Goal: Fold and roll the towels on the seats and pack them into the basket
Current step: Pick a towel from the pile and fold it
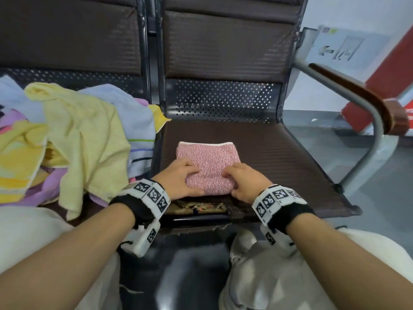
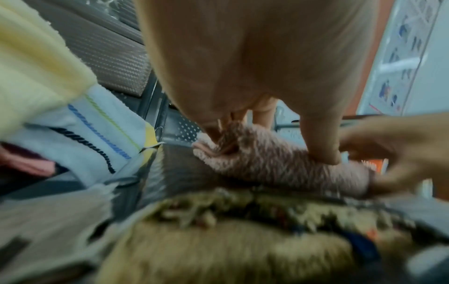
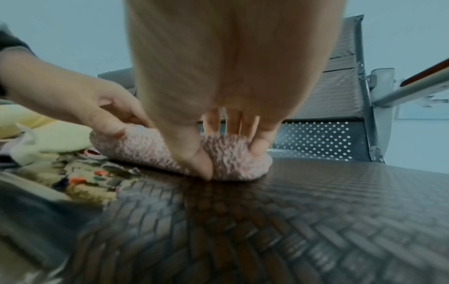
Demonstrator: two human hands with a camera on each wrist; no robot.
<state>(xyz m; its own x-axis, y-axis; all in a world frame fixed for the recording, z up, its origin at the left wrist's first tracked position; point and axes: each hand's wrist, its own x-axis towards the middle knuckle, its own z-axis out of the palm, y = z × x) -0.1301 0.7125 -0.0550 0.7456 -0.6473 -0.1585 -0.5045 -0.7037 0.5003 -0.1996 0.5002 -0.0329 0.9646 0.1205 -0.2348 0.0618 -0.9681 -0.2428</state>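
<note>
A folded pink-and-white speckled towel (image 1: 210,162) lies on the brown seat (image 1: 279,157) in front of me, its near end rolled up. My left hand (image 1: 182,179) grips the roll's left part, thumb at the near edge and fingers curled over the top. My right hand (image 1: 242,179) grips the right part the same way. In the left wrist view the left hand (image 2: 267,138) pinches the pink towel (image 2: 279,165). From the right wrist, my right hand (image 3: 228,151) is curled around the pink towel (image 3: 233,159), thumb down on the seat. No basket is in view.
A heap of loose towels, pale yellow (image 1: 82,135), light blue (image 1: 136,121) and purple, covers the seat to the left. The seat's front edge is torn, with foam (image 1: 201,208) showing. A metal armrest (image 1: 362,101) stands at the right. My knees are below.
</note>
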